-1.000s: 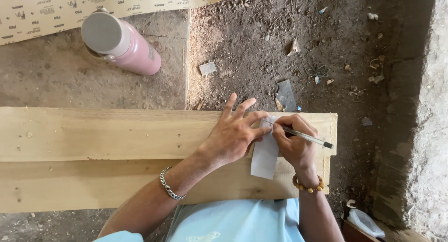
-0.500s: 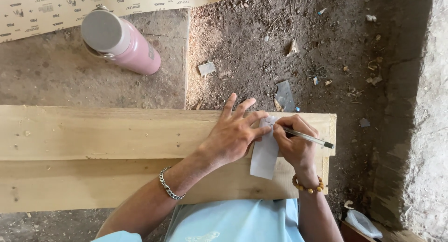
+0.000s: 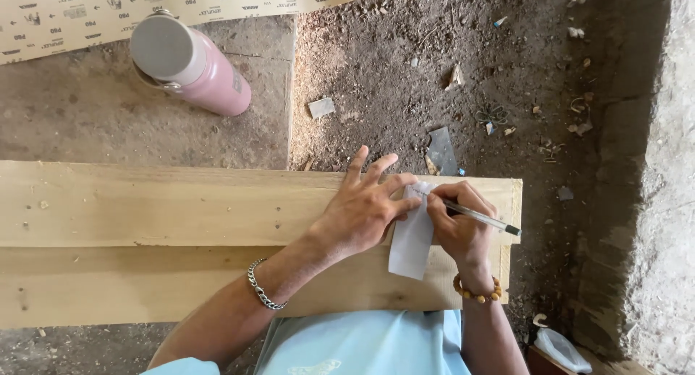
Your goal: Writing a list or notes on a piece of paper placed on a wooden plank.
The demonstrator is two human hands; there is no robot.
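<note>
Hands unchanged over the last second: both sit on the wooden plank (image 3: 181, 223) at its right end, exactly as in the two earlier views. Only the camera framing has drifted very slightly; nothing on the plank has shifted.

Left hand (image 3: 362, 208): palm down on the plank, fingers spread and released, fingertips pressing the upper edge of a white paper strip (image 3: 411, 239) flat against the wood. It grips nothing; it pins the strip.

Right hand (image 3: 457, 226): fingers clenched round a pen (image 3: 478, 217) in a writing grip, tip at the top of the strip just beside the left fingertips, barrel pointing away toward the plank's right end.

Paper strip: lies across the plank near its right end, between the two hands, long side running from the far edge toward the near edge.

Judgement: with no visible travel of the pen tip between views, the marking is either very fine or paused at one spot; the strip looks held as a guide or template.

Beyond the plank's far edge: pink bottle (image 3: 190, 64) with grey cap, lying on the dirt floor (image 3: 405, 71), well apart from the hands. Sandpaper sheet (image 3: 145, 6) further beyond that.
</note>
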